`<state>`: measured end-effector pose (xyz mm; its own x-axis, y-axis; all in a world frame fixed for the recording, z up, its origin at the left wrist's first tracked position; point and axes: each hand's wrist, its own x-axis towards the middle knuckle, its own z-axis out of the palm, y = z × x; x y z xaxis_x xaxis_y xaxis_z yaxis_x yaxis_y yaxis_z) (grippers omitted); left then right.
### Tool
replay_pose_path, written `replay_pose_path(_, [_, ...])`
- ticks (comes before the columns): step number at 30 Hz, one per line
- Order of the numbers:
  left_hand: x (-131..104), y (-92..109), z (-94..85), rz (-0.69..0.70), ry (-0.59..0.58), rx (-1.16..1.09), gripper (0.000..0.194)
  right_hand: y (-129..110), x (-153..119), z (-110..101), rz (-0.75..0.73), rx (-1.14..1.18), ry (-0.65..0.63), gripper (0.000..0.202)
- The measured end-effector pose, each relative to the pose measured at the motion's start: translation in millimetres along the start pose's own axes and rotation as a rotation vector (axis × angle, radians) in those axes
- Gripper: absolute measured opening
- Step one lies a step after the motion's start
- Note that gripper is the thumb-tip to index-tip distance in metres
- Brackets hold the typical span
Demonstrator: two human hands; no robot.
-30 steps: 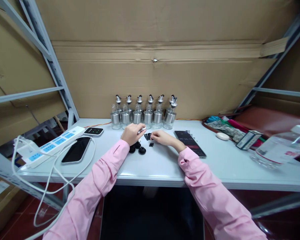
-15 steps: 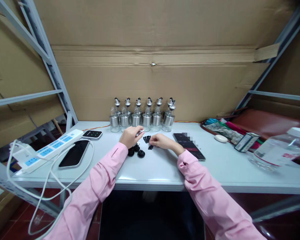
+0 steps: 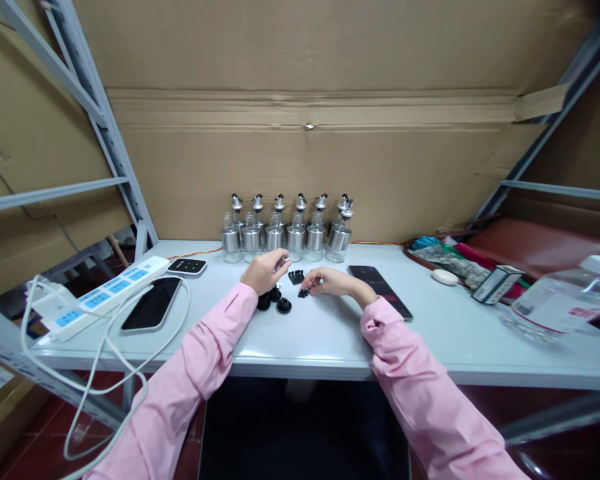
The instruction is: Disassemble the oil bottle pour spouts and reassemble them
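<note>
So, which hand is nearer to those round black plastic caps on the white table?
Left. The left hand is just beyond the caps in view; the right hand is off to their right, at small black plastic pieces.

Both forearms (image 3: 200,357) angle inward, the left hand (image 3: 265,270) pinching, the right hand (image 3: 329,281) low and curled.

Long pink sleeves (image 3: 200,353), loosely creased, bare hands (image 3: 264,272)
</note>
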<state>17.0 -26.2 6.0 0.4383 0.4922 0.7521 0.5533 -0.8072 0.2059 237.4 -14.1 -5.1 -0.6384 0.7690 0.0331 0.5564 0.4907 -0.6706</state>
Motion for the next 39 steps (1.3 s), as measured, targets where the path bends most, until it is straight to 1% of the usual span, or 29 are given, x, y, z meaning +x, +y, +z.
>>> replay_pose_path(4, [0.3,0.1,-0.5,0.001,0.01,-0.014,0.01,-0.2,1.1,1.5,0.027,-0.029,-0.001,0.024])
replay_pose_path(12, [0.1,-0.4,-0.4,0.024,0.036,-0.012,0.01,-9.1,0.6,0.7,0.058,-0.102,0.008,0.03])
replay_pose_path(14, [0.2,0.0,-0.8,0.022,0.03,-0.01,0.009,-10.2,0.7,1.4,0.083,-0.098,0.014,0.03])
replay_pose_path(19, [-0.3,0.0,-0.4,0.015,0.022,-0.007,0.009,-15.1,0.9,6.5,0.18,-0.07,0.079,0.03])
replay_pose_path(22, [0.1,-0.7,-0.3,0.032,0.018,0.009,0.009,-19.9,0.8,9.5,0.175,-0.085,0.072,0.034])
replay_pose_path(25, [1.9,-0.4,-2.0,0.083,0.034,0.106,0.008,-24.6,0.6,11.2,0.178,-0.107,0.07,0.037])
replay_pose_path(28, [3.5,0.7,-3.9,0.095,0.037,0.163,0.008,-27.7,1.1,12.6,0.173,-0.115,0.081,0.036])
replay_pose_path(33, [2.1,-1.9,-0.9,0.061,0.03,0.061,0.008,-24.4,4.0,16.9,0.105,-0.087,0.107,0.034])
replay_pose_path(37, [0.7,-4.9,2.2,0.063,0.044,-0.035,0.009,-21.2,4.8,18.8,0.088,-0.091,0.113,0.033])
replay_pose_path(38, [0.8,-4.8,2.2,0.072,0.054,-0.047,0.008,-22.2,4.6,18.7,0.079,-0.096,0.135,0.033])
replay_pose_path(39, [1.2,-4.2,2.0,0.085,0.068,-0.058,0.007,-24.1,4.4,18.6,0.063,-0.096,0.183,0.034])
